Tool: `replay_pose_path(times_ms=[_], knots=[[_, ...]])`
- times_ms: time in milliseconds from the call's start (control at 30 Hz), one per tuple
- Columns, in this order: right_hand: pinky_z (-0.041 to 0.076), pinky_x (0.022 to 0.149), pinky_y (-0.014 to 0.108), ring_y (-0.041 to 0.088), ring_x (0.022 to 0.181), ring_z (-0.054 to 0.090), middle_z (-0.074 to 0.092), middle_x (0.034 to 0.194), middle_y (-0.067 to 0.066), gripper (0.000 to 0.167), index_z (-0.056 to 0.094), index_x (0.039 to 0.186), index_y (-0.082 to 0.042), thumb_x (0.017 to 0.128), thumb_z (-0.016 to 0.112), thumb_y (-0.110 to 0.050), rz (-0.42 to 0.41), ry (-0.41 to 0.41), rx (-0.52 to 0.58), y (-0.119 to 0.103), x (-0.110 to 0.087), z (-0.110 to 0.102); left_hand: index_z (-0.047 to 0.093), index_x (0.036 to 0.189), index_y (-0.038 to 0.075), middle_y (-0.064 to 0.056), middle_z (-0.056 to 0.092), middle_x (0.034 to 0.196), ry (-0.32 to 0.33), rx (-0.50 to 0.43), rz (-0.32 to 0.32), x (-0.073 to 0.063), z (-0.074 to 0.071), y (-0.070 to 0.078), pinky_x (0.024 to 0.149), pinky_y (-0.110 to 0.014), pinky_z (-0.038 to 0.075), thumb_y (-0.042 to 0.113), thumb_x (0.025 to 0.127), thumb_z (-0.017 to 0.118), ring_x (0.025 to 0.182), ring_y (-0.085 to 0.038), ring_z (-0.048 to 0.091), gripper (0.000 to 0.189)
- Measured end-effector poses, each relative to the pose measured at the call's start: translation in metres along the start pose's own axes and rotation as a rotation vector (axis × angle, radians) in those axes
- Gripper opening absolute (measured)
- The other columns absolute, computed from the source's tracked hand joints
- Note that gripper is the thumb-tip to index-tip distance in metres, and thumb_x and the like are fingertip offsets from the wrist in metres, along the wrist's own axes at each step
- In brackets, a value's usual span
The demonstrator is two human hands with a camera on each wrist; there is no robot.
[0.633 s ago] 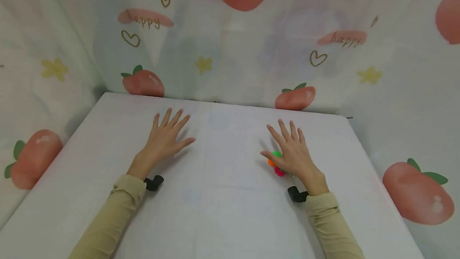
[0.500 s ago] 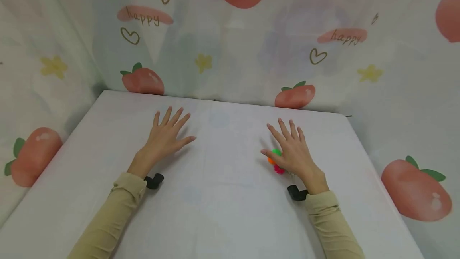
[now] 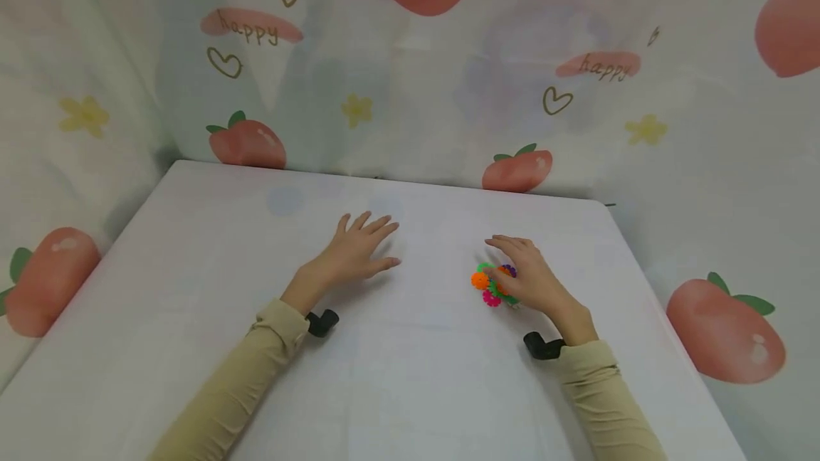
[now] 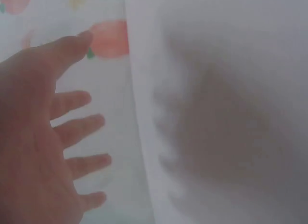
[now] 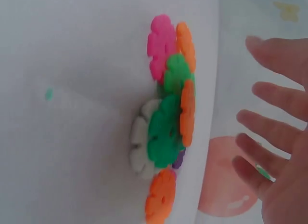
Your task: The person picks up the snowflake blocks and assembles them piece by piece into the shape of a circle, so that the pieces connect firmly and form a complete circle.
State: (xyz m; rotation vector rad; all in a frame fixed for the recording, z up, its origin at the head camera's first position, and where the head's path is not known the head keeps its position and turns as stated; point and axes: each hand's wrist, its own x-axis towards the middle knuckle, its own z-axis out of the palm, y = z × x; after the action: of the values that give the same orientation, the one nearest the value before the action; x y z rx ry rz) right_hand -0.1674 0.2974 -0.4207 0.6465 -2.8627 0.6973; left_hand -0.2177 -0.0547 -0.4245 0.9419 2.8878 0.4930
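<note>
A small pile of toothed, flower-shaped plastic discs (image 3: 491, 298) lies on the white table, right of its middle. The right wrist view shows a pink disc (image 5: 161, 46), a dark green disc (image 5: 165, 132), a whitish disc (image 5: 143, 142) and several orange and green ones, overlapping. Over the pile hovers my right hand (image 3: 537, 282), its fingers loosely bent and its thumb covering part of the discs; in the right wrist view a gap separates them. My left hand (image 3: 349, 253) holds nothing, fingers spread above the table left of the pile, its shadow (image 4: 216, 132) below.
A white cloth covers the tabletop (image 3: 410, 383). Behind and beside it hangs a curtain (image 3: 423, 112) printed with peaches, hearts and flowers. Black camera mounts, one at the left wrist (image 3: 323, 323) and one at the right wrist (image 3: 543, 346), stick out inward.
My left hand has moved right, towards the table's middle. My right hand has turned and drawn its fingers together, uncovering more of the discs. The head view has shifted slightly.
</note>
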Motion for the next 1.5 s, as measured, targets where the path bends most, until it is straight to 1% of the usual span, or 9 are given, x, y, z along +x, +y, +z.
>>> replay_pose_path(times_ms=[100,267,467,600,733,1033,1200,1300,1500], knots=[[0.042,0.106,0.064,0.045,0.128,0.051,0.058,0.141,0.026,0.046,0.06,0.136,0.005,0.093,0.073,-0.007,0.016,-0.025,0.058,0.006,-0.002,-0.004,0.043,0.157,0.014,-0.012,0.043,0.161,-0.027,-0.007,0.013,0.012,0.007,0.023,0.121,-0.068,0.019,0.051,0.102,0.059,0.149,-0.042,0.035,0.069],[0.053,0.089,0.055,0.037,0.106,0.061,0.067,0.126,0.021,0.039,0.065,0.131,0.001,0.094,0.073,-0.007,0.072,-0.062,0.085,0.013,-0.002,-0.008,0.054,0.147,0.007,-0.014,0.057,0.147,-0.054,-0.057,0.048,0.035,0.02,0.058,0.113,-0.059,0.034,0.04,0.1,0.068,0.134,-0.036,0.05,0.059],[0.053,0.086,0.041,0.028,0.099,0.063,0.071,0.117,0.015,0.035,0.068,0.128,-0.001,0.095,0.072,-0.013,0.155,-0.144,0.097,0.016,0.005,-0.003,0.063,0.137,0.002,-0.013,0.064,0.134,-0.099,-0.153,0.079,0.056,0.037,0.08,0.108,-0.048,0.044,0.028,0.097,0.073,0.121,-0.031,0.057,0.049],[0.054,0.083,0.038,0.023,0.093,0.063,0.072,0.107,0.011,0.03,0.071,0.124,-0.001,0.095,0.072,-0.012,0.156,-0.163,0.09,0.017,0.012,0.001,0.066,0.132,0.0,-0.013,0.067,0.125,-0.11,-0.265,0.087,0.065,0.045,0.087,0.104,-0.036,0.049,0.024,0.098,0.073,0.115,-0.026,0.06,0.043],[0.054,0.081,0.036,0.022,0.089,0.063,0.072,0.1,0.008,0.028,0.072,0.12,-0.001,0.094,0.074,-0.011,0.153,-0.167,0.094,0.016,0.016,0.004,0.069,0.126,0.0,-0.012,0.068,0.116,-0.087,-0.311,0.087,0.074,0.052,0.094,0.096,-0.031,0.052,0.022,0.098,0.072,0.105,-0.022,0.061,0.036],[0.054,0.082,0.038,0.023,0.09,0.063,0.069,0.097,0.009,0.024,0.074,0.113,0.0,0.093,0.076,-0.012,0.147,-0.188,0.098,0.016,0.019,0.006,0.075,0.109,0.011,-0.003,0.069,0.1,-0.008,-0.098,0.096,0.083,0.063,0.112,0.082,-0.033,0.05,0.039,0.092,0.078,0.089,-0.021,0.06,0.033],[0.053,0.079,0.036,0.023,0.089,0.063,0.068,0.097,0.009,0.018,0.073,0.107,-0.001,0.093,0.076,-0.013,0.182,-0.209,0.098,0.018,0.02,0.005,0.074,0.105,0.012,-0.002,0.066,0.095,-0.009,-0.092,0.092,0.085,0.064,0.117,0.081,-0.031,0.047,0.033,0.094,0.077,0.086,-0.02,0.056,0.024],[0.052,0.08,0.035,0.023,0.089,0.062,0.068,0.094,0.009,0.018,0.069,0.104,-0.003,0.092,0.076,-0.013,0.206,-0.212,0.112,0.018,0.019,0.003,0.071,0.102,0.011,-0.002,0.066,0.092,-0.023,-0.162,0.078,0.086,0.066,0.116,0.082,-0.03,0.046,0.028,0.094,0.077,0.086,-0.019,0.055,0.02],[0.055,0.085,0.041,0.023,0.09,0.063,0.07,0.094,0.009,0.02,0.064,0.103,-0.004,0.091,0.078,-0.013,0.212,-0.16,0.14,0.016,0.015,0.004,0.064,0.102,0.003,-0.006,0.067,0.093,-0.034,-0.426,0.065,0.081,0.065,0.106,0.077,-0.025,0.048,-0.002,0.092,0.068,0.084,-0.019,0.058,0.012]])
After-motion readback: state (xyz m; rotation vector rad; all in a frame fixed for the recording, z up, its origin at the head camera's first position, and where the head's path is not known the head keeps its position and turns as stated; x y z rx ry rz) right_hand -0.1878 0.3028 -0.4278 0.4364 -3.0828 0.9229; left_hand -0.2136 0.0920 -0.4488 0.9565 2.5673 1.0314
